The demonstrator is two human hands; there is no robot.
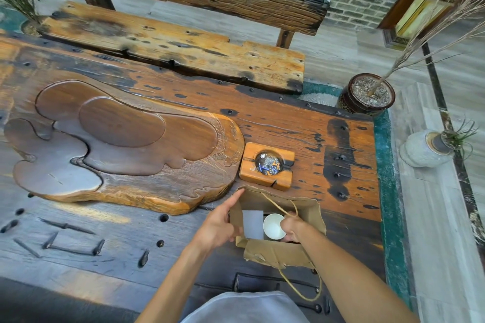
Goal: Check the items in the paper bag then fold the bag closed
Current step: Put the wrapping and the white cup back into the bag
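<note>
Left hand (219, 225) pinched the left wall of the paper bag (278, 253), index finger straight along the rim. Right hand (292, 226) was inside, fingers curled round a round white cup (273, 225) beside a flat pale card (252, 224). Bag was creased brown paper, top open, near right on the rough wooden table (341, 191).

In front of you, the paper bag (275, 251) stands on the table (341, 144). Inside it, a paper cup (273, 226) sits right of a flat card (252, 223). The ashtray (266, 165) sits just behind the bag, the tea tray (118, 139) lies to the left, and the bench (170, 41) stands beyond the table.
</note>
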